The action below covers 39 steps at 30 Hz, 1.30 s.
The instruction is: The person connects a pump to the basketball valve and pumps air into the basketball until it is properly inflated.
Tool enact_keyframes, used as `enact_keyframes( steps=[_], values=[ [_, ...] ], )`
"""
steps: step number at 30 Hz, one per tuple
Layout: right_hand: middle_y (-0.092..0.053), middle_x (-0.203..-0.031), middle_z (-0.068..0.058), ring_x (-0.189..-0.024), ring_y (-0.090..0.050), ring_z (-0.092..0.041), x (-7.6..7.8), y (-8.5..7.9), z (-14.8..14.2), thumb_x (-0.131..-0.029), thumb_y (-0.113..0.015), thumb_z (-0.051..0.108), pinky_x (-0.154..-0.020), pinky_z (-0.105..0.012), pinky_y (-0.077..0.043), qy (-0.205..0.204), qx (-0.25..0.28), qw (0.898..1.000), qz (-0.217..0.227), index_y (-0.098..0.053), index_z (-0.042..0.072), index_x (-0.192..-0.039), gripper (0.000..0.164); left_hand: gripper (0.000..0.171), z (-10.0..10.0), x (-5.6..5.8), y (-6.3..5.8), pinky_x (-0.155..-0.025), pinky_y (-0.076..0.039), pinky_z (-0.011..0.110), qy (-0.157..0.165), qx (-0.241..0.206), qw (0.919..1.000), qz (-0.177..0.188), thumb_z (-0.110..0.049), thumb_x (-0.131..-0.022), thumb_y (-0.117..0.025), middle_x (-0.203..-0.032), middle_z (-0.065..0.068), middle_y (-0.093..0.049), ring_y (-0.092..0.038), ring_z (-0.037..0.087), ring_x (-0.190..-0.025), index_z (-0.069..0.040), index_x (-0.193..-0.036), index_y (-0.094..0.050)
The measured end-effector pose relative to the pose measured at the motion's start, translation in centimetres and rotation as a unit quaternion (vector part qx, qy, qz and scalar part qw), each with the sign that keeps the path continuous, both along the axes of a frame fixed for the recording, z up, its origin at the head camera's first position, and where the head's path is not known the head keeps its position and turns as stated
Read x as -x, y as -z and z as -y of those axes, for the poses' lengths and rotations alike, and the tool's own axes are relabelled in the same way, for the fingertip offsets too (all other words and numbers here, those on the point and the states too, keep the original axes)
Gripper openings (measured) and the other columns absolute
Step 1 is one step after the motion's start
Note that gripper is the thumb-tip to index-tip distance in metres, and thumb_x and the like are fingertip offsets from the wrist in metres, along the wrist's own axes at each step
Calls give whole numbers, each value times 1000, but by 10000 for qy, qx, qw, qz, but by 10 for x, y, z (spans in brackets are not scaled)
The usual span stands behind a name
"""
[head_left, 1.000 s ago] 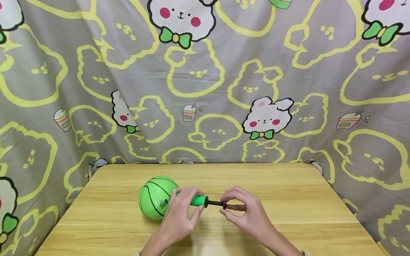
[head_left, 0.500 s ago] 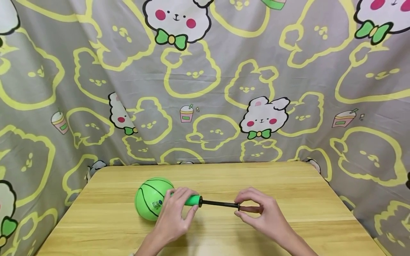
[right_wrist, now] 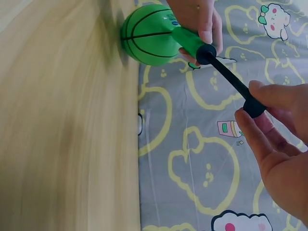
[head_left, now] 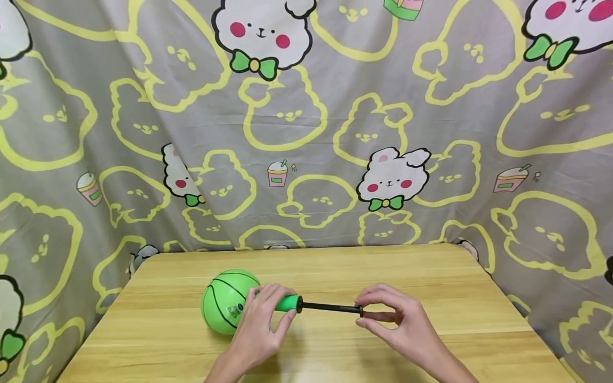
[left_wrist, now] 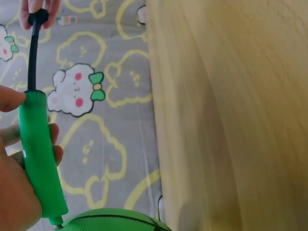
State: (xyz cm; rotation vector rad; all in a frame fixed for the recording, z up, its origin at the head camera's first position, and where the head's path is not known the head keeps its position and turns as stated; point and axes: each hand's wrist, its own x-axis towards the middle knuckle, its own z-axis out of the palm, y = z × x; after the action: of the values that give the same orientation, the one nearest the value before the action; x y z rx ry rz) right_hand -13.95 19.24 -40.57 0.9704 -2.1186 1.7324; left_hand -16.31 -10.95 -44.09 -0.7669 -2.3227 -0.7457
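A green ball (head_left: 225, 306) with black basketball lines rests on the table, left of centre. My left hand (head_left: 261, 322) grips the green barrel of a hand pump (left_wrist: 38, 154), fingers wrapped round it. In the left wrist view the barrel's lower end meets the ball at a small nozzle. A long black rod (head_left: 330, 307) stretches out of the barrel to the right. At its far end my right hand (head_left: 402, 322) pinches the round black end piece (right_wrist: 253, 107) between thumb and fingers. The pump is held slanting just over the table in the right wrist view.
The light wooden table (head_left: 431, 340) spreads around both hands. Behind it and at both sides hangs a grey curtain (head_left: 306, 133) printed with yellow outlines and white cartoon animals.
My right hand has moved right, drawing the black rod farther out of the barrel, mostly in the first half second. The left hand keeps its grip on the pump beside the ball.
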Motion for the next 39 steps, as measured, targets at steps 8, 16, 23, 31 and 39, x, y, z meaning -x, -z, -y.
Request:
enact_keyframes(
  steps=[8,16,23,31,39],
  values=[
    [-72,-104,-15,-98,-72,-23,0,6,2,-80,-81,-8,-73,-40,-59,124,322,9992,195,-73,-1,-106,28,24,-5,-3,2,-95,-39,45,85,-114,9998,-159,-19,-87,-71,-104,-14,-66,-61,8,-103,-20,-111,-69],
    [-74,-100,-14,-94,-73,-22,5,12,11,-78,-83,-8,-68,-39,-60,227,382,9990,-97,-75,0,-102,26,24,-9,-1,1,-96,-37,45,130,-234,9996,12,-17,-86,-72,-103,-14,-66,-61,7,-100,-18,-110,-69],
    [-74,-99,-15,-91,-74,-24,8,14,23,-78,-83,-8,-68,-39,-59,204,513,9983,-172,-76,-2,-103,27,24,-13,-1,1,-95,-36,44,174,-293,9993,151,-17,-86,-72,-103,-14,-66,-60,6,-100,-18,-110,-69],
    [-74,-97,-16,-89,-74,-25,12,18,38,-76,-83,-10,-65,-37,-60,270,565,9970,-446,-77,4,-104,32,23,-18,-2,1,-95,-35,43,272,-337,9988,236,-16,-86,-72,-102,-13,-65,-59,6,-100,-18,-109,-69],
    [-74,-96,-13,-86,-74,-24,20,26,55,-76,-84,-7,-65,-35,-60,389,476,9966,-542,-77,5,-102,30,23,-26,-2,1,-94,-34,44,339,-350,9977,478,-15,-86,-72,-102,-13,-65,-58,7,-101,-18,-108,-69]
  ],
)
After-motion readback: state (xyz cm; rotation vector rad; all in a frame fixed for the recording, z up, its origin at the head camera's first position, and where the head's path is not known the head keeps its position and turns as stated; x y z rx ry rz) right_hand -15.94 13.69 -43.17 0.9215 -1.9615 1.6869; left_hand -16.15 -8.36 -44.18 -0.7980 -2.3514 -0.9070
